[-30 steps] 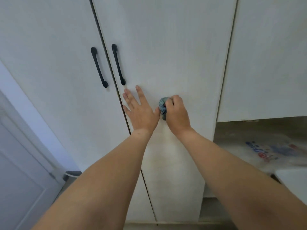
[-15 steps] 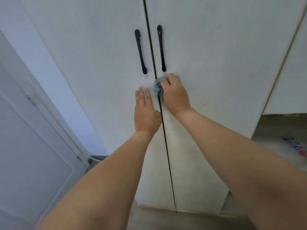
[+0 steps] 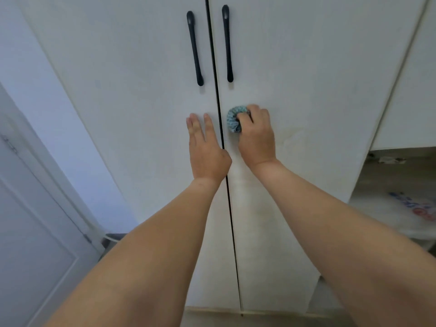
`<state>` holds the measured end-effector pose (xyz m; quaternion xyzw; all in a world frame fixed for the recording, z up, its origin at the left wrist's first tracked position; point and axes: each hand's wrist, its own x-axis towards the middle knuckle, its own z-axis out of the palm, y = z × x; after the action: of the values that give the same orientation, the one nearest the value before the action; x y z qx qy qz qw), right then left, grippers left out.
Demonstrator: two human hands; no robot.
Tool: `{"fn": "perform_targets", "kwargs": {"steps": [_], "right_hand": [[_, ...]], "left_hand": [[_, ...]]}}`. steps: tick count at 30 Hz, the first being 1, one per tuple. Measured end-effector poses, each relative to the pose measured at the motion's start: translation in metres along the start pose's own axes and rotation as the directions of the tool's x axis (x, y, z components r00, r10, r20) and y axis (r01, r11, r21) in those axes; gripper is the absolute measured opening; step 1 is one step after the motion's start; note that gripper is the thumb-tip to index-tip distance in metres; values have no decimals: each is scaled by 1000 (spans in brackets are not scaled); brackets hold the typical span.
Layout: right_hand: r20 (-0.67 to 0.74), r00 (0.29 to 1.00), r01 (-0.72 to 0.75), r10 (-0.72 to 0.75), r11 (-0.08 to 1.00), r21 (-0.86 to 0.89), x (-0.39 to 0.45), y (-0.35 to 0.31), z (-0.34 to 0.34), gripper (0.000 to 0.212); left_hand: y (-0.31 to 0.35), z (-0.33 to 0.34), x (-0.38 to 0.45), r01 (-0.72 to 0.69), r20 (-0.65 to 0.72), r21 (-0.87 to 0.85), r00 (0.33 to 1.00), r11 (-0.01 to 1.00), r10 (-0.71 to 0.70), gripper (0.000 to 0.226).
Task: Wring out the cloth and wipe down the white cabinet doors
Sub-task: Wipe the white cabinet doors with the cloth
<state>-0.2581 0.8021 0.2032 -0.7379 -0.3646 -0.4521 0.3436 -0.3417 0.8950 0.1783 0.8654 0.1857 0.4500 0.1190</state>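
1 cloth (image 3: 234, 119) bunched under right hand (image 3: 257, 138) fingertips.

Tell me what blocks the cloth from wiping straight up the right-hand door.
The right door's black handle hangs directly above the cloth gripped in the right hand. Otherwise the right door shows nothing in the way.
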Motion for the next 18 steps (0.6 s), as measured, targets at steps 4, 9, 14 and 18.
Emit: {"fn": "perform_targets", "kwargs": {"steps": [4,9,14,18], "right_hand": [[-37,990,139,-139,990,0,-23,5,15,30],[-204,945,231,-255,964,-134,-17,84,-15,18],[-410,912,-10,8,1000,-3,-12,93,-8,37],[-114,956,276,-269,960,53,-12,27,37,45]], "left_hand": [[-5,32,-3,-41,-143,19,989,999,43,72],[1,58,-12,-101,-211,42,972,994,108,84],[-1,74,-15,-139,-252,35,957,990,144,86],[-6,84,-10,-184,-345,-22,924,983,165,73]]}}
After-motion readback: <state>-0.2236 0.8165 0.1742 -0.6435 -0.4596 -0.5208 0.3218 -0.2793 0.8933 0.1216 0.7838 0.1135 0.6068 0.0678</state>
